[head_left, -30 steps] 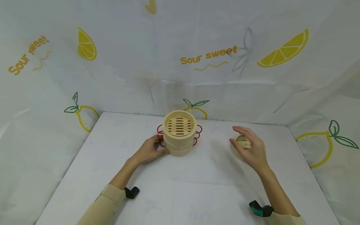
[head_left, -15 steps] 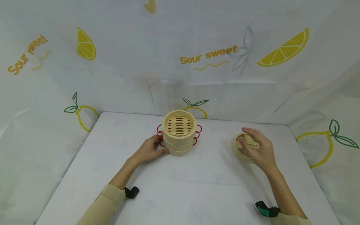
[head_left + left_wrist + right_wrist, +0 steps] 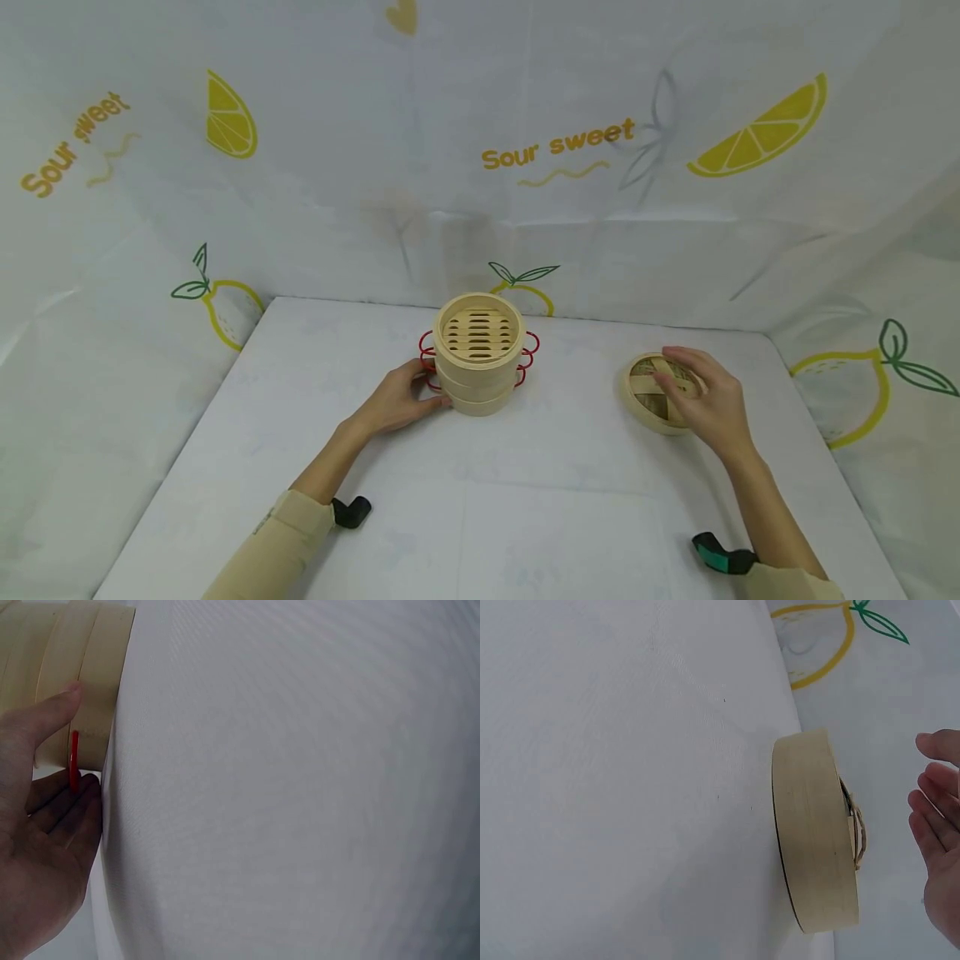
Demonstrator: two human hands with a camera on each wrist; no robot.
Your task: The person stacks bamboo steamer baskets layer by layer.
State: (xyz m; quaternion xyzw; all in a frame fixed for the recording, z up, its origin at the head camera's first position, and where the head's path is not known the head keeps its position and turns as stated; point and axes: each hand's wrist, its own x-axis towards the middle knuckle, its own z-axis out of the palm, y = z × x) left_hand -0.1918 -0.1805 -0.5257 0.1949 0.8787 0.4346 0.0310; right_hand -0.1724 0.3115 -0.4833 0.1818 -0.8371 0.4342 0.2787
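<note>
A stack of bamboo steamer baskets (image 3: 478, 379) stands on the white table, its slatted top tier uncovered and red loop handles on both sides. My left hand (image 3: 397, 402) holds the stack's lower left side; in the left wrist view the thumb lies along the bamboo wall, and the fingers reach behind, by a red handle (image 3: 74, 761). To the right, the round bamboo steamer lid (image 3: 647, 390) lies flat, woven top up. Over its right part hovers my right hand (image 3: 714, 408), fingers loosely bent, apart from the lid's cord loop (image 3: 861, 832) in the right wrist view.
The white tabletop (image 3: 465, 517) extends in front of the stack and between it and the lid. Behind it rises a white curtain (image 3: 337, 167) printed with lemons and lettering, also draped along both sides.
My right hand has drawn back to the right over the lid, uncovering more of its woven top. The left hand and the basket stack have stayed put.
</note>
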